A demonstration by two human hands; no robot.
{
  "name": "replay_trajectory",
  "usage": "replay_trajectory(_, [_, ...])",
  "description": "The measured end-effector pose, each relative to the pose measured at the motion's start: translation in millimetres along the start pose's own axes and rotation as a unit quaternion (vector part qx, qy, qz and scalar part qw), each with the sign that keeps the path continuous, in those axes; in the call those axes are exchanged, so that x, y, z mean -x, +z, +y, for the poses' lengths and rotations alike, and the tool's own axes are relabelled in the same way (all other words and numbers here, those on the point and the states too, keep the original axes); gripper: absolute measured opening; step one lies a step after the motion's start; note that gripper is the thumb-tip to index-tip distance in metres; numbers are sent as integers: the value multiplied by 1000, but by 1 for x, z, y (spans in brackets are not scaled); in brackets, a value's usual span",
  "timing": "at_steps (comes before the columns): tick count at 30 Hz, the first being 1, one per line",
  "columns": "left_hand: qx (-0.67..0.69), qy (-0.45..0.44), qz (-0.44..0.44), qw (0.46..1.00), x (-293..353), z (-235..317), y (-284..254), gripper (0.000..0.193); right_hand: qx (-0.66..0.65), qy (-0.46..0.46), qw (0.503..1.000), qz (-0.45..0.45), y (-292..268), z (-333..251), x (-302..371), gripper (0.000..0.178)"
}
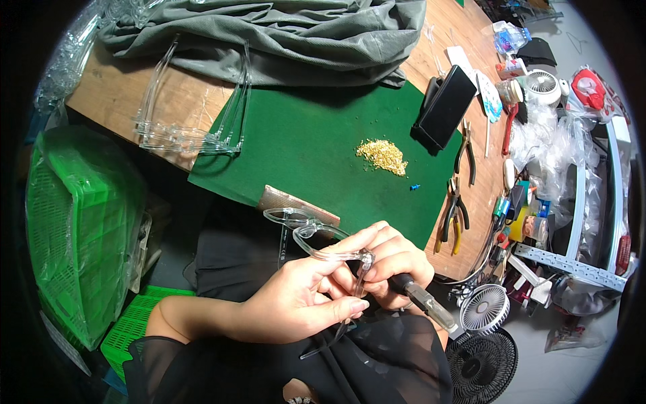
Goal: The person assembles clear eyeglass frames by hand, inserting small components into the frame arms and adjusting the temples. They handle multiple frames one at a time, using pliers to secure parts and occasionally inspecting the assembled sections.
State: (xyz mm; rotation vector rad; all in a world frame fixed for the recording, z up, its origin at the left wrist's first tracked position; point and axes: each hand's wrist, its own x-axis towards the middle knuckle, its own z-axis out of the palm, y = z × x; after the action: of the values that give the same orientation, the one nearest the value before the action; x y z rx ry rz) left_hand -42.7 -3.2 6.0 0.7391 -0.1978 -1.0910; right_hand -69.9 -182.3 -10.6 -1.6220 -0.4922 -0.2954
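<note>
A clear eyeglass frame (333, 256) is held low over the near edge of a workbench (114, 87), directly in front of a person dressed in black. The frame is gripped by the left hand (299, 296), its thumb and fingers closed around one of the clear temples. The frame's corner, near the hinge, is pinched by the fingers of the right hand (397, 259), in which a black-and-grey handheld tool (427, 301) is also grasped, its body angled toward the near right. The tool's working tip is hidden by the fingers.

Just beyond the frame, a flat brown block (296, 203) is set at the near edge of a green mat (296, 148). Farther right on the mat, a heap of tiny gold-coloured pieces (383, 157) is spread, with a small blue piece (414, 187) lying just beside it. A dark, flat-screened device (447, 108) is propped at the mat's far right, and two pairs of pliers (454, 212) are laid along the right edge. At the left, more clear frames (195, 141) are stacked partly on the mat, partly on bare wood, with a crumpled grey cloth (289, 40) heaped behind.
</note>
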Motion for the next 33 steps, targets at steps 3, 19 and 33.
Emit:
replay_trajectory(3, [-6,-8,1,1000,0,1,0,75,-23,25,999,-7,-1,-2,-2,15])
replay_trajectory(19, [-26,-41,-7,999,-1,7,-2,77,90,18,993,-73,-8,-11,-9,15])
replay_trajectory(33, [6,-39,-21,999,-1,6,-3,77,53,22,998,-27,-3,-8,-4,16])
